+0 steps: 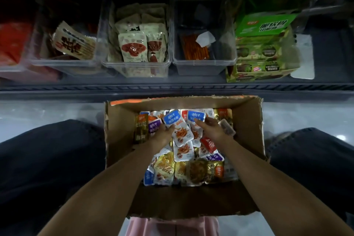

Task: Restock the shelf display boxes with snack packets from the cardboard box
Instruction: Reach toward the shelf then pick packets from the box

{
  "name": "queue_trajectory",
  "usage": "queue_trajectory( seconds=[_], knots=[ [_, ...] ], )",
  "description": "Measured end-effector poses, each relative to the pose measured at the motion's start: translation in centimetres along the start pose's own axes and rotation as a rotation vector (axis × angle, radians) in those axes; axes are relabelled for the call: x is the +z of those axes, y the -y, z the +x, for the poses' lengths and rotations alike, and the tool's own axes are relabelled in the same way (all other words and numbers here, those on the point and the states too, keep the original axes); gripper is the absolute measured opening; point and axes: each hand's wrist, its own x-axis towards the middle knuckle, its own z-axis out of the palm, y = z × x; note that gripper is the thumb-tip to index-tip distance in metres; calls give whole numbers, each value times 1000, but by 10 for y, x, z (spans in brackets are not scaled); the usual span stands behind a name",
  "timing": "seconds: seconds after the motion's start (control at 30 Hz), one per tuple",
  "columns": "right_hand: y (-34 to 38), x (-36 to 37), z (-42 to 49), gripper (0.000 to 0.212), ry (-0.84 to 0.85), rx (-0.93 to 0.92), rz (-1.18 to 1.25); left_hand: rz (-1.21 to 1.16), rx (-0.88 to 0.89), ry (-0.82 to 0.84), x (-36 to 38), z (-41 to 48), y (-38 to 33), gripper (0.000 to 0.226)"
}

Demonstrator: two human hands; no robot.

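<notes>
My left hand pinches a blue snack packet, and my right hand seemingly grips a second packet. They're light, slippery and floppy, so I take the edges.

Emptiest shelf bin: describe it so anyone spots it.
On the shelf above the cardboard box, find the clear bin left of the green carton. Unlike its fuller neighbours, it looks nearly bare: just orange sticks and a white slip.

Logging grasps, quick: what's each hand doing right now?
Left hand: holding a blue-topped white foil snack packet.
Right hand: pinching a second blue-topped snack packet.
</notes>
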Motion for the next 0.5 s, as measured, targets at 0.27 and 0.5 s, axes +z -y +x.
queue_trajectory(
  seconds=[0.27,0.5],
  knots=[
    [-19,44,6,13,54,-31,15,-178,-16,41,14,-9,-5,38],
    [-17,34,-16,13,-55,-2,138,-268,138,-64,11,-30,1,49]
  ],
)
